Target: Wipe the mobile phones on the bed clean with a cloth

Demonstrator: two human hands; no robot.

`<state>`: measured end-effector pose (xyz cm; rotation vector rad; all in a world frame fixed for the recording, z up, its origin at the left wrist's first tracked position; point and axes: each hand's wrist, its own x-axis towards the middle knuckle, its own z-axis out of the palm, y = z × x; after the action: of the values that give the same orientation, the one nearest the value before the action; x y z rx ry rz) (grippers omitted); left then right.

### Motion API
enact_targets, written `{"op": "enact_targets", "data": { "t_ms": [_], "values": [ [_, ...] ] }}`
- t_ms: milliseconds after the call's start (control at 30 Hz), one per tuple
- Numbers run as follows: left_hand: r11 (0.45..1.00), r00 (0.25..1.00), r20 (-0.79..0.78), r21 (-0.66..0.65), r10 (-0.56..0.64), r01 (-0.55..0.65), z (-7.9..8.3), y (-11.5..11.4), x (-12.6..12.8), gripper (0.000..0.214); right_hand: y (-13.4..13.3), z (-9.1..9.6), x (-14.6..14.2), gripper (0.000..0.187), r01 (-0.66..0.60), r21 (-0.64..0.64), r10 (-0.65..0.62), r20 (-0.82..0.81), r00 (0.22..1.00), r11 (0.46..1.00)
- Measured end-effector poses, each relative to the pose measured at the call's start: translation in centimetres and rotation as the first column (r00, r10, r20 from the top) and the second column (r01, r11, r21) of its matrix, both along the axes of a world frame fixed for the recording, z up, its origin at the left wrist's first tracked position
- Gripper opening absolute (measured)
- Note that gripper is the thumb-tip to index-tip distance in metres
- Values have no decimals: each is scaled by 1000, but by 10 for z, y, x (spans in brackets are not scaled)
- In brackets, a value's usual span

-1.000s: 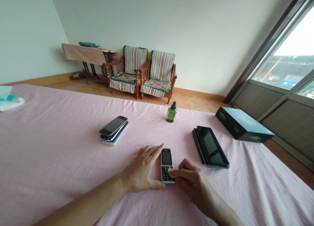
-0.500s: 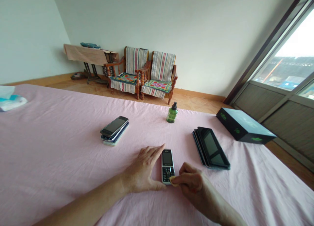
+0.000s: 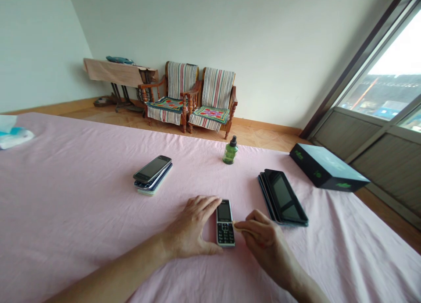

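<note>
A keypad mobile phone (image 3: 225,226) lies face up on the pink cloth, its screen away from me. My left hand (image 3: 190,230) grips it by its ends, index fingertip at the upper left corner and thumb at the lower left one. On the phone's right side, my right hand (image 3: 261,233) is closed in a pinch on a small yellowish piece of cloth (image 3: 239,227). That piece meets the phone's right edge near the keypad's top; most of it is hidden by the fingers.
Stacked phones (image 3: 153,171) lie at the left and a pile of tablets (image 3: 284,197) at the right. A green spray bottle (image 3: 230,151) stands behind. Farther right sits a black box (image 3: 329,167); a tissue pack (image 3: 16,136) is at far left. Chairs (image 3: 210,101) stand beyond the pink-covered surface.
My right hand has moved the yellowish cloth from the keypad's lower right corner up along the phone's right edge. My left hand stays at the phone, fingertip slightly more over its top corner.
</note>
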<state>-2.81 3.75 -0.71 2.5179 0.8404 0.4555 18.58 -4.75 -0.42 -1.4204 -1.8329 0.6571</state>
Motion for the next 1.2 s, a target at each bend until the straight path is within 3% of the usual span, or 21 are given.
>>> {"op": "enact_targets", "data": {
  "t_ms": [67,267,433,700,967,1200],
  "values": [
    [1000,1000,-9,0,1,-1,1,0,0,103,3,-3,1,29,30,4,-30,-25,999,1000],
    [1000,1000,9,4,1,-1,0,0,0,102,5,-11,-7,23,-42,-75,37,-66,997,996],
    [1000,1000,1,5,8,-8,-1,0,0,104,-3,-7,-11,22,-38,-135,28,-80,996,990],
    [1000,1000,6,6,-5,5,4,-1,1,97,3,-8,-6,23,9,-33,-12,-69,998,999],
    [1000,1000,20,-7,7,-7,2,-1,0,97,-2,-9,-8,21,-19,-95,12,-68,998,995],
    [1000,1000,3,-5,5,-5,0,0,0,102,3,-18,-6,24,-8,-46,3,-121,993,999]
  ]
}}
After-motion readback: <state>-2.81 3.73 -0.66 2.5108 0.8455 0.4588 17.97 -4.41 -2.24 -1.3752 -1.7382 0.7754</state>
